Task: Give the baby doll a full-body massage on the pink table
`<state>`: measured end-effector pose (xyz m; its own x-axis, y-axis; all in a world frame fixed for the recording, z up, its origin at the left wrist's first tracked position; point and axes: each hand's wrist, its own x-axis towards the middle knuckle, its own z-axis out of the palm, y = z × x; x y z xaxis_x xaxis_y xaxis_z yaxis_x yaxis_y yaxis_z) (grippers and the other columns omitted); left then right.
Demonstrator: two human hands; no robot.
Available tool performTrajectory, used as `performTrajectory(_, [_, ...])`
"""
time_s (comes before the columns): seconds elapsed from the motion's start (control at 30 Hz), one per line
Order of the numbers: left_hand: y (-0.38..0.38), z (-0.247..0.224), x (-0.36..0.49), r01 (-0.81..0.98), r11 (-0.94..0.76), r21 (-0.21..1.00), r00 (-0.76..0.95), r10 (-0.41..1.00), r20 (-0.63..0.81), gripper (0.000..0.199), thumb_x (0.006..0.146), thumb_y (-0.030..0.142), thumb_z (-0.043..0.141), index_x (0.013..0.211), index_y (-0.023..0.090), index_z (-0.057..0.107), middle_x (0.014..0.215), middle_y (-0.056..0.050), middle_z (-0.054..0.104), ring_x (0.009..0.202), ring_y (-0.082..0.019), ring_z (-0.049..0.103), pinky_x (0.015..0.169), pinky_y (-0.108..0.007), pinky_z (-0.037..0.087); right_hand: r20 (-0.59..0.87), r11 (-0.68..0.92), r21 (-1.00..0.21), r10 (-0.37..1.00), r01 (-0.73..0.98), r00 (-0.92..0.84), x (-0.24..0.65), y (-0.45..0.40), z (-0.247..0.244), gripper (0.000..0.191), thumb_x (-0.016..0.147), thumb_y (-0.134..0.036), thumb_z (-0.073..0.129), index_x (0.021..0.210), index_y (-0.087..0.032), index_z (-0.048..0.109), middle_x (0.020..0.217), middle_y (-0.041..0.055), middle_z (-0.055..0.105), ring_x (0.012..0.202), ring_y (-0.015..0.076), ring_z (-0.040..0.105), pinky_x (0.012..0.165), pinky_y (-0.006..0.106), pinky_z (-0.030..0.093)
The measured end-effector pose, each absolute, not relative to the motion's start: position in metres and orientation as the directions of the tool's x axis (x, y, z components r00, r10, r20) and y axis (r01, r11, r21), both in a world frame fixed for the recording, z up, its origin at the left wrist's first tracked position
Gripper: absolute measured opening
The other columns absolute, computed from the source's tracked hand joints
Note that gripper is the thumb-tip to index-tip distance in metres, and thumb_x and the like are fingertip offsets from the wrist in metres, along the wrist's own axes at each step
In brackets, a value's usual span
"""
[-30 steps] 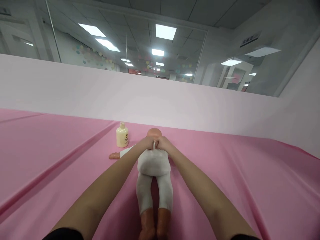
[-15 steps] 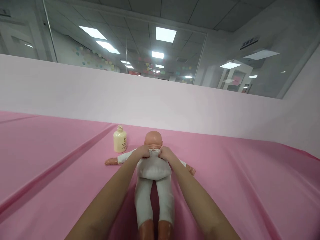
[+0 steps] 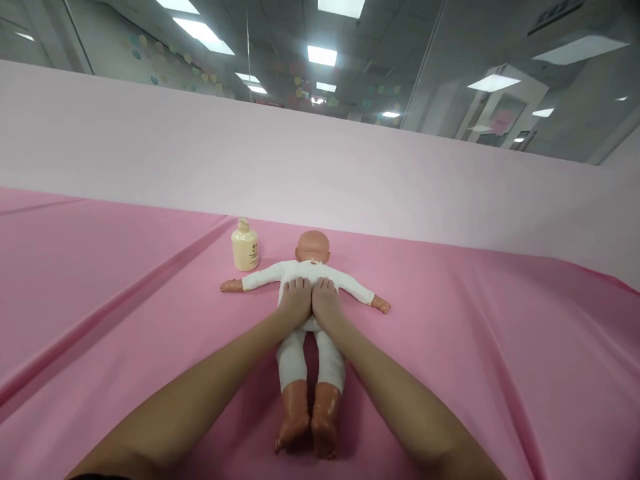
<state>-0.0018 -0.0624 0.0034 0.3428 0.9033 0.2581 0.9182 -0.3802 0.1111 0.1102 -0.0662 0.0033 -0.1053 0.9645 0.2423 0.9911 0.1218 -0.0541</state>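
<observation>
A baby doll [image 3: 289,363] with a white cloth body and bare plastic head, hands and feet lies face down, arms stretched out to both sides. My left hand [image 3: 297,301] rests flat on the left half of its back, fingers pointing toward the head. Beside it, almost touching, my right hand [image 3: 326,303] lies flat on the right half of the back. Both hands are open and hold nothing. They cover the middle of the doll's torso.
A cream-coloured bottle [image 3: 245,248] with dark lettering stands left of the doll's head. Pink sheeting [image 3: 150,320] with raised folds covers the surface. Behind it runs a low white wall [image 3: 300,167] with glass panels above.
Both hands have slid from the doll's neck and shoulders down to mid-back, flattening out from closed fingers. The camera has tilted down, bringing the doll's feet into view.
</observation>
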Motion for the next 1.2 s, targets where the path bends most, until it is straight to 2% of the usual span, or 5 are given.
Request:
performTrajectory(0.1, [-0.097,0.0,-0.009,0.884,-0.461,0.073,0.405,0.836,0.371,0.04,0.093,0.024,0.038,0.132,0.015,0.044,0.136,-0.016,0.044,0.125,-0.03,0.039,0.102,-0.045,0.032,0.37,0.193,-0.013,0.912,0.981,-0.175,0.109,-0.096,0.001,0.032,0.096,-0.01,0.037,0.126,-0.006,0.049,0.128,0.0215,0.048,0.118,0.0281,0.043,0.099,0.04,0.037])
performTrajectory(0.3, [-0.108,0.008,-0.01,0.87,-0.491,0.049,0.448,0.828,0.337,0.023,0.09,0.017,0.038,0.106,0.015,0.054,0.106,-0.013,0.056,0.097,-0.026,0.05,0.087,-0.04,0.04,0.432,0.338,-0.028,0.853,0.941,-0.293,0.122,-0.109,0.002,0.013,0.092,-0.01,0.042,0.094,-0.015,0.054,0.096,0.0093,0.056,0.09,0.0218,0.049,0.084,0.033,0.04])
performTrajectory(0.57, [-0.08,0.006,0.002,0.927,-0.362,0.097,0.334,0.916,0.223,0.02,0.09,0.012,0.04,0.104,0.008,0.054,0.096,-0.015,0.06,0.087,-0.023,0.054,0.078,-0.033,0.041,0.236,0.125,-0.127,0.967,0.984,-0.092,0.112,-0.075,0.004,0.013,0.093,-0.016,0.048,0.104,-0.012,0.054,0.082,0.0075,0.062,0.073,0.02,0.057,0.066,0.028,0.04])
performTrajectory(0.8, [-0.045,0.008,0.004,0.921,-0.384,0.057,0.359,0.898,0.254,0.023,0.092,0.016,0.041,0.105,0.009,0.059,0.112,-0.018,0.057,0.107,-0.027,0.051,0.088,-0.037,0.041,0.36,0.163,-0.033,0.922,0.986,-0.141,0.109,-0.051,0.007,0.023,0.096,-0.014,0.042,0.097,-0.013,0.064,0.112,0.0141,0.058,0.109,0.0255,0.048,0.091,0.035,0.038])
performTrajectory(1.2, [0.0,-0.006,0.002,0.943,-0.299,0.144,0.268,0.943,0.198,0.031,0.095,0.021,0.034,0.1,0.011,0.063,0.099,-0.014,0.066,0.094,-0.024,0.063,0.081,-0.033,0.046,0.249,0.105,-0.106,0.966,0.989,-0.076,0.118,-0.016,0.002,0.029,0.099,-0.025,0.045,0.093,-0.008,0.068,0.095,0.0152,0.067,0.086,0.0185,0.06,0.076,0.027,0.041])
